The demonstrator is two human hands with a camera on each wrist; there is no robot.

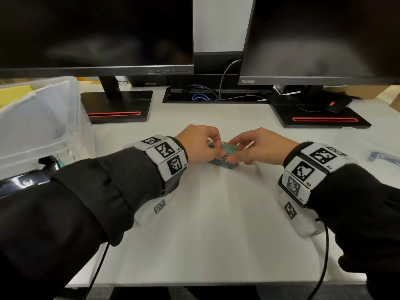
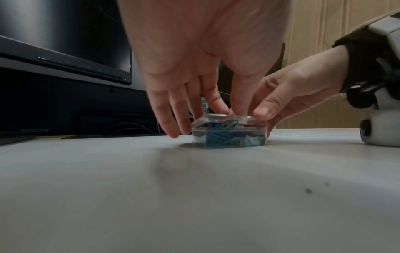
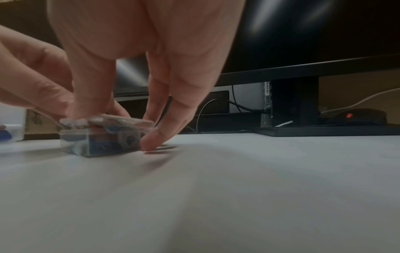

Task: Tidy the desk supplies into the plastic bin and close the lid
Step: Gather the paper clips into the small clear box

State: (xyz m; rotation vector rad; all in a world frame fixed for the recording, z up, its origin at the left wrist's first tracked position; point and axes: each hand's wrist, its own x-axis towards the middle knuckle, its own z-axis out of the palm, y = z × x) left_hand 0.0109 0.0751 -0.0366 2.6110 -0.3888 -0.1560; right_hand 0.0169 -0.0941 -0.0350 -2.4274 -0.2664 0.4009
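Note:
A small clear box of coloured paper clips [image 1: 226, 158] sits on the white desk [image 1: 216, 213] at its middle. My left hand [image 1: 207, 144] curls over the box from the left, its thumb and fingers down on the clear lid [image 2: 223, 118]. From the right, my right hand [image 1: 244, 148] pinches the same box, thumb at the lid's near edge. Its lid looks slightly tilted on the box [image 3: 103, 137]. The big clear plastic bin [image 1: 43, 118] stands open at the left edge of the desk.
Two dark monitors on black stands [image 1: 116, 105] line the back, with a cable tray [image 1: 216, 96] between them and a black mouse [image 1: 337, 103] on the right stand. A clear lid with a blue latch [image 1: 383, 158] lies far right. A glossy black object [image 1: 26, 180] sits front left.

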